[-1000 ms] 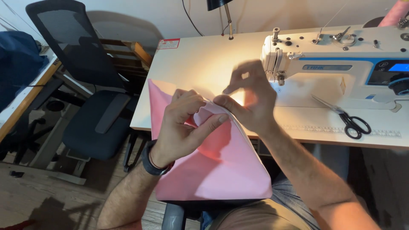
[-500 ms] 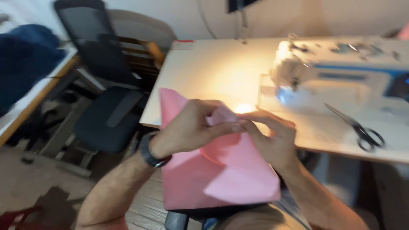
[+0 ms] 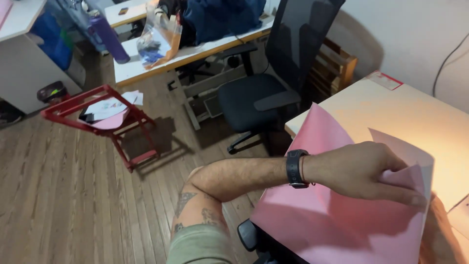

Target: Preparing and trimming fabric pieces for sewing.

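A pink fabric sheet (image 3: 332, 230) hangs folded over the near edge of a light table (image 3: 391, 112). My left hand (image 3: 361, 171), with a black watch on its wrist, lies across the cloth and pinches a folded flap at the right, fingers pressed flat. Only a strip of my right hand (image 3: 439, 239) shows at the lower right corner, behind the pink fabric; its fingers are hidden.
A black office chair (image 3: 264, 93) stands left of the table, with a wooden crate (image 3: 337, 63) behind it. On the wooden floor stands a red metal rack (image 3: 97, 110) with papers. A far desk holds a purple bottle (image 3: 110, 39), a plastic bag (image 3: 159, 36) and blue cloth (image 3: 220, 14).
The view has swung left, so the sewing machine and scissors are out of sight. My left hand still holds the pink fabric; my right hand has slid mostly out of view.
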